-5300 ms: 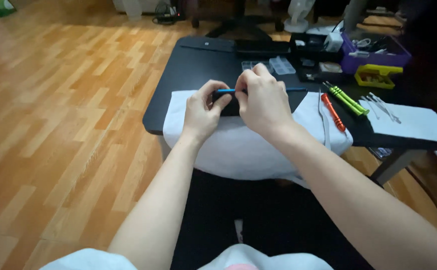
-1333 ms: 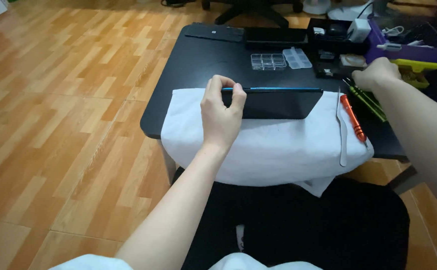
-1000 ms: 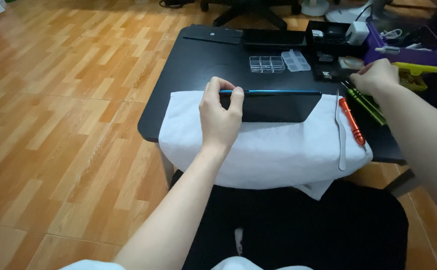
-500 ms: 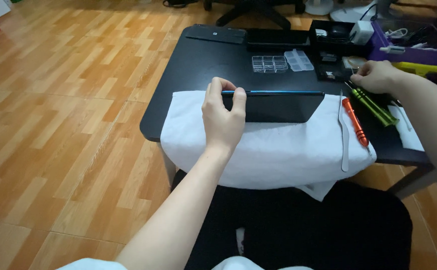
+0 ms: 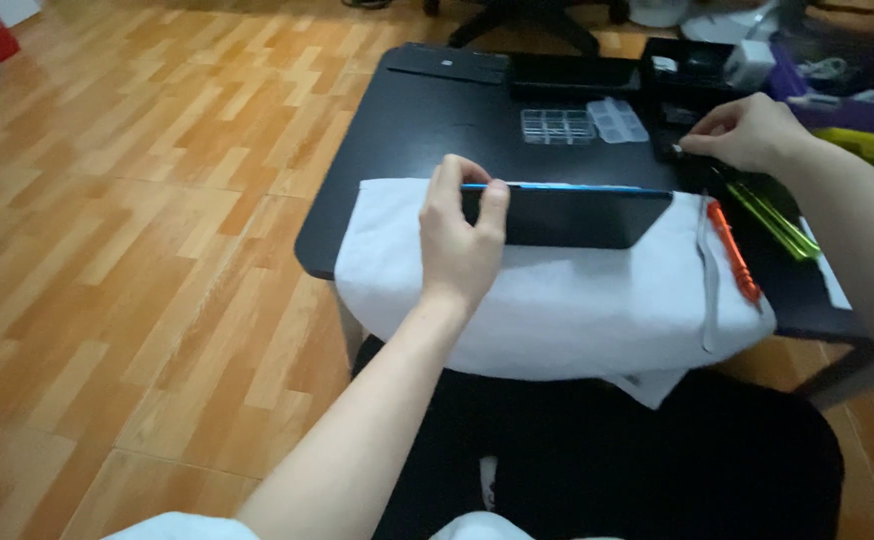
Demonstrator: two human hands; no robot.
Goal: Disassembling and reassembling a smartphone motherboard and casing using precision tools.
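Wood floor [image 5: 137, 230] fills the left side; low black table [image 5: 407, 130] sits right of it, w/ a white cloth [image 5: 577, 310] draped over its near edge.

Left hand [image 5: 457, 250] is on the cloth at the left end of a flat dark tablet [image 5: 577, 215] w/ a thin blue strip along its far edge. Fingers [image 5: 452, 180] curl over the far edge, thumb [image 5: 494, 205] presses the dark face, so the hand is pinched closed on that left end; rest of the tablet runs out to the right of the fingers, lying on the cloth, right corner tapering near the cloth's right side.

Far of the tablet, mid-table: 2 clear compartment boxes [image 5: 582, 122], side by side, apart from both hands.

Right of the tablet: thin white tool [image 5: 705, 270] and orange-handled screwdriver [image 5: 735, 250] on the cloth's right end, then green-handled tools [image 5: 772, 220] on the bare table.

Right hand [image 5: 747, 130] is at the far right of the table, well apart from the tablet, fingertips bunched together & pointing left at some small dark item; can't tell what, or if it's actually gripped. Black tray [image 5: 692, 65] and purple box [image 5: 847, 85] lie beyond it.
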